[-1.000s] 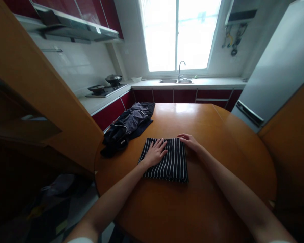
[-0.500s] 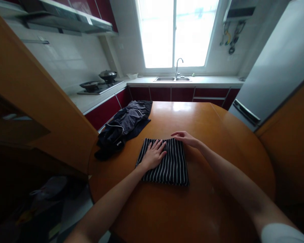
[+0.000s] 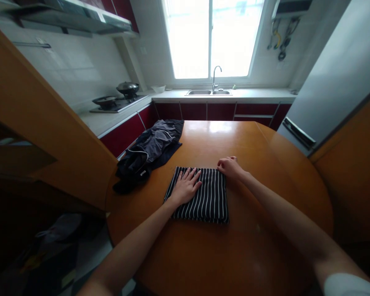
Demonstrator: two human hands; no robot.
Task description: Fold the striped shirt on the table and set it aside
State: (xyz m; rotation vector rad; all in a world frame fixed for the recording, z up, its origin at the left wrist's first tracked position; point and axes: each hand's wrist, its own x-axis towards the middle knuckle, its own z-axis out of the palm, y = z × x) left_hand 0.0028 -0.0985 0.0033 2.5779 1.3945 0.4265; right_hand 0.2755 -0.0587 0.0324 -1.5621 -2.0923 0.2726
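Observation:
A folded black cloth with thin white stripes (image 3: 208, 201) lies flat on the round orange wooden table (image 3: 234, 255). My left hand (image 3: 186, 185) rests open on the cloth's left half, fingers spread and pointing away from me. My right hand (image 3: 230, 166) is at the cloth's far right corner, its fingers curled closed over the edge of the fabric.
A heap of dark grey and black clothes (image 3: 149, 152) sits on the table's far left edge. An orange cabinet (image 3: 43, 123) stands to the left and a grey fridge (image 3: 333, 82) to the right. Behind are a stove with pans (image 3: 117, 98), a sink (image 3: 208, 92) and a window.
My right hand has pulled back from flat and stretched to curled over the cloth's far right corner. My left hand stays flat on the cloth. The camera has tilted slightly.

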